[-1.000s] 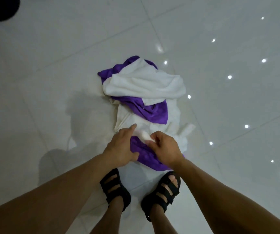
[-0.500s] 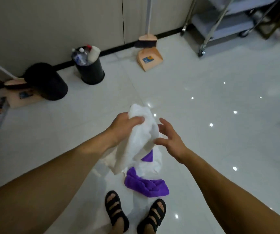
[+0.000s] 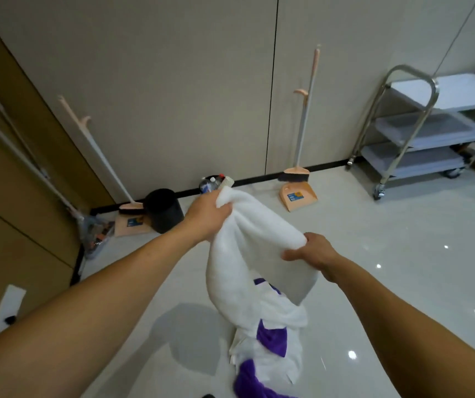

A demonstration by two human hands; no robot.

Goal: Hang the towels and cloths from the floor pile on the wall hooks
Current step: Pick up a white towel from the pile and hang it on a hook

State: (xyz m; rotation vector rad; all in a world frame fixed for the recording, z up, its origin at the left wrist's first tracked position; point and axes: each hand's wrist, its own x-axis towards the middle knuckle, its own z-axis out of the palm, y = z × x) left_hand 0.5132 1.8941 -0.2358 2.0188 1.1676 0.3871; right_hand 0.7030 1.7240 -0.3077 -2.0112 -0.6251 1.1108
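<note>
While both bare arms reach forward from the near edge of the view, a person holds a white towel (image 3: 256, 254) up above a glossy pale tiled floor (image 3: 402, 254). At far left a brown wooden panel (image 3: 15, 196) meets the floor, with a white sheet of paper (image 3: 6, 307) lying near it. Long pale mop handles (image 3: 29, 165) lean against that panel. To the right, a peach broom (image 3: 131, 206) with its dustpan leans on the beige wall (image 3: 173, 81), just beside a round black bin (image 3: 164, 214). Plastic bottles (image 3: 208, 185) stick up from a second bin, mostly hidden behind the left hand.

The left hand (image 3: 209, 215) grips one bunched top end of the towel, fingers curled tight around the fabric. The towel sags between the hands and hangs down in folds. The right hand (image 3: 312, 252), lower and nearer, pinches another part of the top edge, thumb and fingers closed on it.

Below the hands, near bottom centre, lies the floor pile (image 3: 268, 366), a heap of white cloths with purple cloths (image 3: 270, 338) mixed in. The towel's lower end hangs in front of it; whether they touch cannot be told.

Farther right, a second peach broom and dustpan (image 3: 298, 193) stand against the wall. At far right is a three-shelf steel trolley (image 3: 437, 130) on wheels.
</note>
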